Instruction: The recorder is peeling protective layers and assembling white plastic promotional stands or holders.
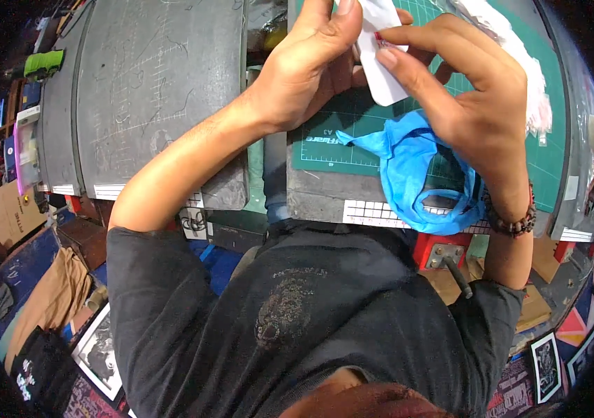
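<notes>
My left hand (304, 66) grips a flat white piece with rounded corners (386, 85), tilted above the bench. It may be a phone case or a card; its upper part runs out of the picture. My right hand (474, 90) comes in from the other side, thumb and forefinger pinched against the white face. Between those fingertips shows a small red and white scrap (381, 40), perhaps a sticker, too small to make out. Below my right hand a crumpled blue cloth (401, 191) lies in a loose ring on the green cutting mat (332, 157), hanging over its front edge.
White crumpled plastic sheets (534, 83) lie along the mat's right side. A scratched grey board with ruled lines (164, 90) stands left, across a gap. Red brackets (443, 247) and a black lever (457, 277) jut below the bench edge. Framed prints (546, 368) lean at lower right.
</notes>
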`<state>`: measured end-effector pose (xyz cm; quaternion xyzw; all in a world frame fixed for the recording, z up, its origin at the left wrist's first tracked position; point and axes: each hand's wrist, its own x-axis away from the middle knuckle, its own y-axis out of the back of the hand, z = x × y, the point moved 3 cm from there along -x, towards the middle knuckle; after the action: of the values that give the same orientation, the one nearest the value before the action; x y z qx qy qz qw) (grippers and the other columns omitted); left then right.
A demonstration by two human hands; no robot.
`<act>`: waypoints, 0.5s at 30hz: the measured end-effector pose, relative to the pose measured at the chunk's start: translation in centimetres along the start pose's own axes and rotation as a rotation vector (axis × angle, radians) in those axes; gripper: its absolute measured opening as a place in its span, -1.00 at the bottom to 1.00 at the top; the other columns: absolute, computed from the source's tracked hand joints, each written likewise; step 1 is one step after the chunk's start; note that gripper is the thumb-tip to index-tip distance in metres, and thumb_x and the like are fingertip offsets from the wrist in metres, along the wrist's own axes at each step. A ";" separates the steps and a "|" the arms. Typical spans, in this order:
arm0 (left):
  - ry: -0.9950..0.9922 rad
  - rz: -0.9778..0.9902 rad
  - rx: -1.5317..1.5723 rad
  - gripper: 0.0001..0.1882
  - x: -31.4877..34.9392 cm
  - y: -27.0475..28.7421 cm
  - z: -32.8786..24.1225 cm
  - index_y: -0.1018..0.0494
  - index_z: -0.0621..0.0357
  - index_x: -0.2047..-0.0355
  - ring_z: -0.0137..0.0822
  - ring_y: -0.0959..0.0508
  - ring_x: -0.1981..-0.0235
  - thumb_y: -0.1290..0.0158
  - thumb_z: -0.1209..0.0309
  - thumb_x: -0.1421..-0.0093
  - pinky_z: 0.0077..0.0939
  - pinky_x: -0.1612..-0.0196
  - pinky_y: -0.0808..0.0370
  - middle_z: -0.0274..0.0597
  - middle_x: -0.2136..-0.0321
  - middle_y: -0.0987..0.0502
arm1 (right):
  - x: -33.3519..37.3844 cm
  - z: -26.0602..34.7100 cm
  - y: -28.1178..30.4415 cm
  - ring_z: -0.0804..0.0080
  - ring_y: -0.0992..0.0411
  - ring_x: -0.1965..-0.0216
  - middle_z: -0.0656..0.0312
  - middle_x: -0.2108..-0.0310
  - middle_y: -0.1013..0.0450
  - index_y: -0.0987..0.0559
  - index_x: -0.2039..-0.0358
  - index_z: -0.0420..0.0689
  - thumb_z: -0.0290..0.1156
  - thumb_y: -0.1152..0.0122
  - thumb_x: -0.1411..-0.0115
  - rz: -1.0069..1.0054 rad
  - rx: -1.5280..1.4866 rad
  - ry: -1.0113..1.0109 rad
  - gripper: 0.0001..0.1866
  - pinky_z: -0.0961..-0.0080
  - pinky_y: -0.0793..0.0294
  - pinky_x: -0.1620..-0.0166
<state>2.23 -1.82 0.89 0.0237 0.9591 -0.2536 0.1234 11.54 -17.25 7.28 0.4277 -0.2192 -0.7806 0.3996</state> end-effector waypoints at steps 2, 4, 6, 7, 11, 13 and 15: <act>0.005 0.011 -0.006 -0.24 0.1 0.1 0.1 0.22 -0.01 -0.59 -0.12 -0.36 -0.38 0.18 -0.01 -0.61 -0.04 -0.44 -0.29 0.01 -0.37 -0.26 | 0.0 -0.1 0.0 0.53 -0.57 0.37 0.29 0.42 -0.61 -0.79 0.17 -0.16 -0.49 -0.53 -0.22 -0.007 0.024 0.012 -0.83 0.58 -0.42 0.36; 0.025 0.011 -0.001 -0.22 0.1 -0.1 0.0 0.23 0.00 -0.59 -0.11 -0.35 -0.38 0.17 -0.03 -0.60 -0.03 -0.44 -0.29 0.01 -0.36 -0.27 | 0.1 -0.2 0.1 0.54 -0.55 0.38 0.30 0.43 -0.61 -0.79 0.20 -0.17 -0.49 -0.52 -0.23 0.008 0.035 -0.039 -0.86 0.58 -0.39 0.37; 0.029 0.008 -0.013 -0.20 -0.1 -0.6 -0.4 0.23 0.00 -0.59 -0.10 -0.35 -0.39 0.15 -0.05 -0.59 -0.03 -0.45 -0.28 0.01 -0.37 -0.26 | 0.2 -0.2 0.2 0.58 -0.54 0.38 0.31 0.43 -0.61 -0.78 0.21 -0.17 -0.47 -0.51 -0.25 0.023 0.018 -0.064 -0.88 0.58 -0.38 0.37; 0.051 -0.017 -0.022 -0.19 -0.1 -0.8 -0.7 0.24 0.01 -0.60 -0.10 -0.34 -0.39 0.15 -0.05 -0.59 -0.03 -0.46 -0.27 0.02 -0.37 -0.26 | 0.2 -0.3 0.2 0.59 -0.54 0.39 0.31 0.43 -0.61 -0.78 0.21 -0.18 -0.46 -0.51 -0.26 0.031 0.010 -0.076 -0.88 0.58 -0.37 0.37; 0.158 -0.144 -0.040 -0.19 0.1 -2.0 -1.6 0.26 0.03 -0.61 -0.10 -0.29 -0.44 0.16 -0.02 -0.60 -0.06 -0.48 -0.22 0.01 -0.43 -0.21 | 0.3 -0.5 0.0 0.63 -0.54 0.34 0.32 0.41 -0.61 -0.77 0.21 -0.23 -0.43 -0.49 -0.29 0.076 -0.064 -0.205 -0.86 0.60 -0.45 0.28; 0.157 -0.159 -0.040 -0.20 0.1 -2.3 -1.9 0.26 0.03 -0.62 -0.11 -0.26 -0.46 0.17 0.00 -0.61 -0.09 -0.49 -0.20 -0.01 -0.46 -0.18 | 0.2 -0.7 0.0 0.64 -0.54 0.32 0.32 0.40 -0.62 -0.75 0.22 -0.25 -0.42 -0.47 -0.31 0.070 -0.102 -0.212 -0.85 0.62 -0.48 0.22; 0.164 -0.160 -0.050 -0.21 0.1 -2.4 -2.0 0.25 0.03 -0.63 -0.14 -0.23 -0.48 0.19 0.02 -0.61 -0.12 -0.50 -0.18 -0.04 -0.49 -0.15 | 0.4 -0.9 -0.1 0.65 -0.54 0.29 0.31 0.37 -0.63 -0.74 0.22 -0.27 -0.41 -0.46 -0.32 0.109 -0.116 -0.281 -0.83 0.62 -0.50 0.17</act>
<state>1.45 -2.92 3.75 -0.0353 0.9708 -0.2360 0.0246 12.14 -17.50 6.58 0.2779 -0.2504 -0.8213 0.4307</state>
